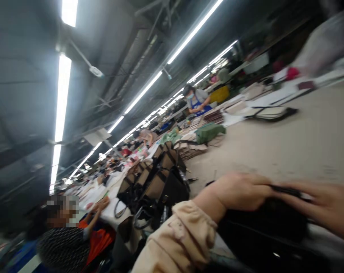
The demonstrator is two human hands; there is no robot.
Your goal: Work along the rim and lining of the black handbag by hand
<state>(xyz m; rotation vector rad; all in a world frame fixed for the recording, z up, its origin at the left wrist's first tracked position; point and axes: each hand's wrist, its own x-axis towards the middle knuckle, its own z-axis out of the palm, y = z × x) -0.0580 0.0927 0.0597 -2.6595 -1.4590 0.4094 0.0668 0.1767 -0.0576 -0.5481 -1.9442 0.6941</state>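
The view is tilted and somewhat blurred. At the lower right, a black bag (pixel 263 242) stands or hangs at the table's near edge; its underside is out of frame. My left hand (pixel 243 191), in a cream sleeve, closes its fingers over the bag's dark upper edge. From the other side my right hand (pixel 325 204) pinches a thin black strip along that same edge, thumb and fingers together. The two hands nearly meet at the fingertips. Left of my sleeve, several brown-and-black handbags (pixel 160 185) sit bunched together, with loop handles hanging down.
A long beige table (pixel 288 148) runs off to the upper right. Black straps (pixel 271 113), green cloth (pixel 210 132) and stacked brown pieces (pixel 190 149) lie on it. One co-worker (pixel 66 239) sits at the lower left; another, in a blue apron (pixel 200 108), works farther back.
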